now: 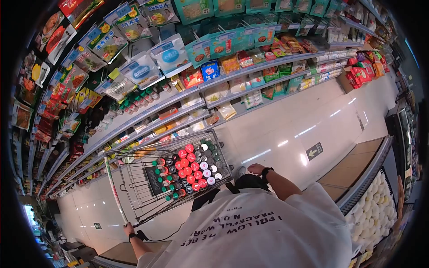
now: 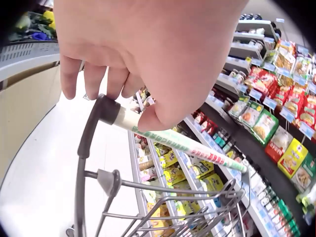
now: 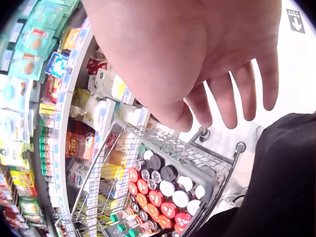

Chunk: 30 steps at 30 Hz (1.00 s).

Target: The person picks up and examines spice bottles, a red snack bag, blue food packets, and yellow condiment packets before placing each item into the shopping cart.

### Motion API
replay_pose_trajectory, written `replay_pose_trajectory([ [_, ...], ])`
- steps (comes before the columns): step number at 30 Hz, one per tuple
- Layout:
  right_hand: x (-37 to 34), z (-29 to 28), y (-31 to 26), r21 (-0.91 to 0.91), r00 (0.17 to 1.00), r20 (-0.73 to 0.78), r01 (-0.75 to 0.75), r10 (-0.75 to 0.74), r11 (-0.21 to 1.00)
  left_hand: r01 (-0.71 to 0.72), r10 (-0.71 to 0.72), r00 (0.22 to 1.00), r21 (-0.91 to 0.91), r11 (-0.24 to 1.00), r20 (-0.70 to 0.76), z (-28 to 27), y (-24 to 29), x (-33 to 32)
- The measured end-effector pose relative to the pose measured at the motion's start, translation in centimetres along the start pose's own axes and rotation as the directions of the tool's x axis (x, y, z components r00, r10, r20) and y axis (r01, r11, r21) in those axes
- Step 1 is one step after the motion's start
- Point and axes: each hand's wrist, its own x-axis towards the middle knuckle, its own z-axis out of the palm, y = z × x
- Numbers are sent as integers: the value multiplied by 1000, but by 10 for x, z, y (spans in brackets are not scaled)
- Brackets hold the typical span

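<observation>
Shopping cart (image 1: 147,178) on floor (image 1: 277,134), beside shelves (image 1: 210,105); lidded jars (image 1: 192,167) at end opposite handle (image 1: 114,190) | left hand (image 1: 129,230) grips one handle end | right hand (image 1: 256,169) open, empty, near cart

I find the shopping cart (image 1: 138,206) standing on the floor (image 1: 268,129), just before the wearer and to the left, with the shelving (image 1: 263,66) along its far side. The handle bar (image 1: 115,190) spans the cart's left end; capped containers (image 1: 187,165) lie grouped inside, towards the opposite end. Above the shelving's lower tiers, I note packets (image 1: 170,56) hanging in rows, with small bottles (image 1: 138,100) on a shelf beneath. A carton (image 1: 345,82) sits beside the shelving's right end, holding packets. Right of the cart, I record a floor sign (image 1: 314,152) and, beyond it, a display stand (image 1: 353,172) with produce (image 1: 373,210) beside it.
</observation>
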Motion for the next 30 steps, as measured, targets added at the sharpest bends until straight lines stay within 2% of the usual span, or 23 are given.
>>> replay_pose_trajectory([
  [4,3,-18,26,-83,997,18,-75,77,994,80,-85,996,130,988,34,-3,19,-12],
  [5,-4,-19,28,-78,996,16,-86,87,993,20,-15,999,159,987,-28,1,18,-20],
  [6,-9,-22,30,-86,995,17,-99,101,991,-11,13,1000,177,984,-12,6,17,-26],
  [7,-7,-19,33,-163,994,28,-98,104,982,9,-6,1000,208,978,-12,9,21,-35],
  [8,-12,-18,31,-228,998,56,33,-21,973,4,2,1000,215,977,-27,9,31,-52],
  [10,23,-16,61,-469,961,209,263,-183,843,-34,48,998,243,969,-50,16,39,-66],
  [11,19,-19,50,-492,958,234,266,-169,829,-14,32,998,307,952,-55,19,41,-68],
  [12,14,-20,33,-475,966,191,247,-175,845,-20,47,996,342,939,-71,25,35,-65],
  [13,7,-22,11,-455,973,144,227,-181,861,-14,48,995,370,929,-83,21,54,-83],
  [14,5,-27,-9,-497,955,143,296,-260,815,-21,70,991,396,918,-110,21,60,-90],
  [18,-10,-43,-105,-444,941,60,324,-334,835,-22,88,989,461,887,-121,29,61,-88],
  [19,-13,-49,-127,-469,944,67,315,-322,825,72,-72,997,461,885,-18,20,82,-94],
  [20,-18,-53,-149,-450,927,45,352,-373,821,38,-70,996,466,884,52,18,86,-91],
  [21,-23,-55,-170,-430,906,22,390,-422,815,118,-197,971,443,889,137,-9,140,-117],
  [22,-29,-57,-190,-457,911,29,378,-411,805,42,-119,981,433,901,154,-17,159,-118],
  [23,-36,-61,-208,-430,914,25,376,-406,821,-131,117,990,227,965,76,-20,173,-124],
  [24,-41,-66,-221,-412,919,29,370,-394,833,-278,279,960,46,959,-2,-32,219,-144],
  [25,-42,-70,-228,-401,905,48,404,-422,822,-444,434,895,-118,888,-104,-31,248,-153],
  [26,-44,-74,-237,-451,912,71,391,-404,803,-501,498,865,-195,843,-65,-30,276,-163],
  [28,-50,-76,-254,-397,905,77,413,-418,820,-596,645,764,-376,710,8,-11,314,-171],
  [29,-57,-73,-268,-435,912,78,394,-402,810,-575,700,701,-473,668,136,2,328,-172],
  [30,-61,-70,-279,-462,920,89,378,-383,802,-557,750,628,-555,618,205,18,341,-173],
])
